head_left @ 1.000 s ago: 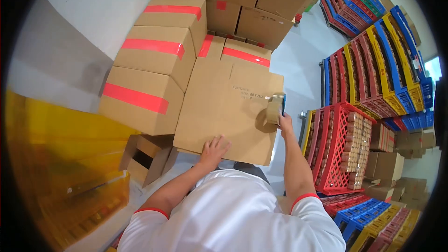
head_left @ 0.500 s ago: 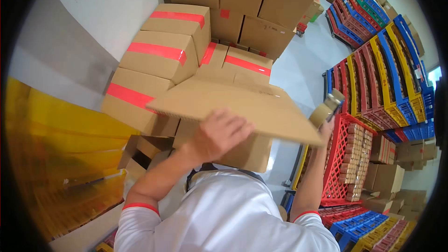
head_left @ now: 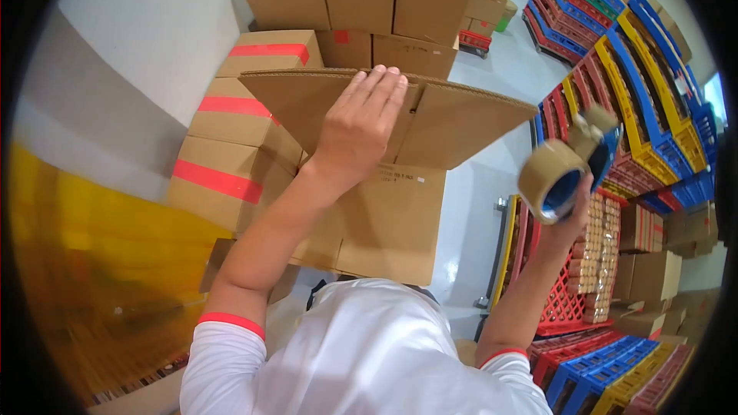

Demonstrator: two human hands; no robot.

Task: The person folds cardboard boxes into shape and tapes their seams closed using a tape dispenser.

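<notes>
My left hand [head_left: 358, 127] lies against the raised carton panel [head_left: 469, 124], fingertips at its top edge — thumb hidden, so I cannot tell whether it pinches — and the panel tilts above the far part of the flat cardboard [head_left: 392, 234]. My right hand [head_left: 576, 207], well apart, is wrapped around the tape dispenser [head_left: 607, 150] beyond the cardboard's right edge. Steady control, I judge, wants spread fingers near mid-edge and the tape clear of the panel's right corner.

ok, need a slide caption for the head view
Left hand against a tilted cardboard panel, right hand holding a tape dispenser, with red-taped boxes stacked beyond.
</notes>
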